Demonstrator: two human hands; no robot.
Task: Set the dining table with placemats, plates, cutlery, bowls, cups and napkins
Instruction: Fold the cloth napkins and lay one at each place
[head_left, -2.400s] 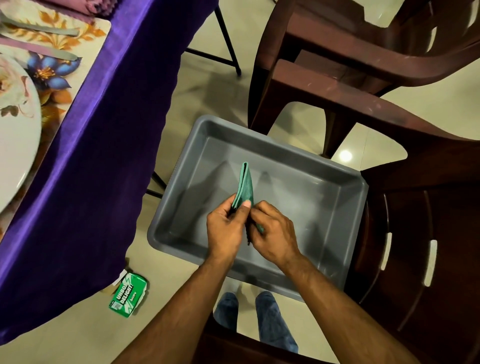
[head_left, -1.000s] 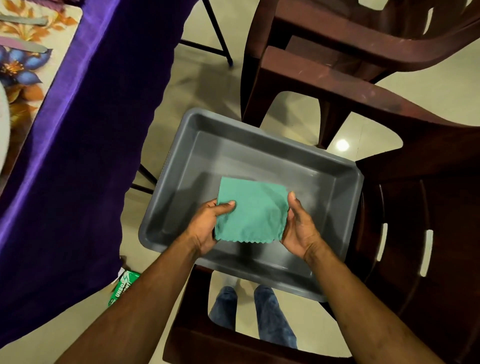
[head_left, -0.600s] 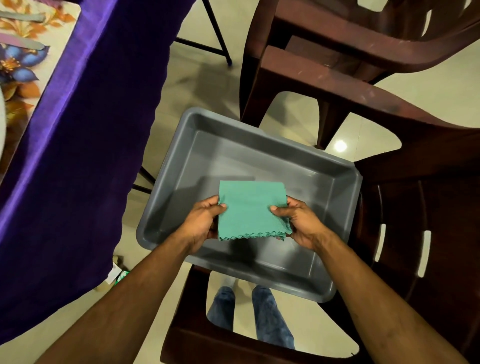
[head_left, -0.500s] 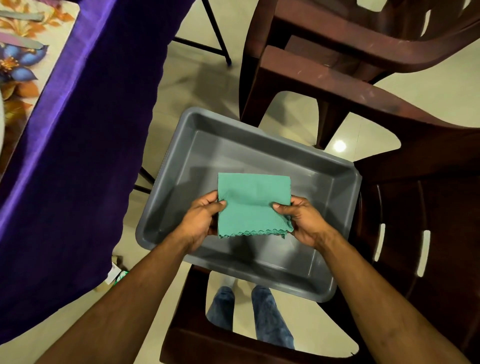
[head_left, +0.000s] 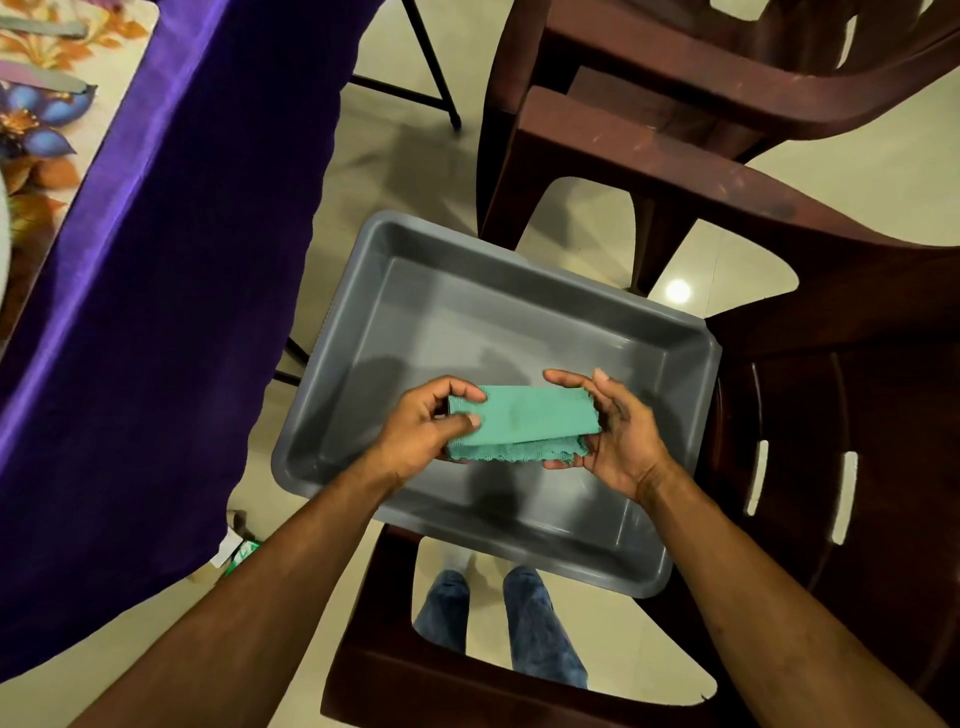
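Purple cloth (head_left: 156, 312) drapes over the bench at left, hanging to the floor. Two dark brown plastic chairs: one (head_left: 701, 104) top right, one (head_left: 857, 415) under the grey tub (head_left: 649, 338), which sits on its arms. Floral placemat (head_left: 47, 109) on the bench top-left corner, cutlery piece (head_left: 47, 80) lying on it. Green napkin (head_left: 519, 423) is folded into a narrow strip, scalloped edge along the bottom, held in the air above the tub interior, not touching it. Left hand (head_left: 421, 431) pinches the napkin's left end, thumb on top, fingers curled under. Right hand (head_left: 618, 431) cups the right end, fingers loosely spread and part-curled round it, thumb below. Small green packet (head_left: 244, 552) on the floor by the cloth hem, mostly hidden.
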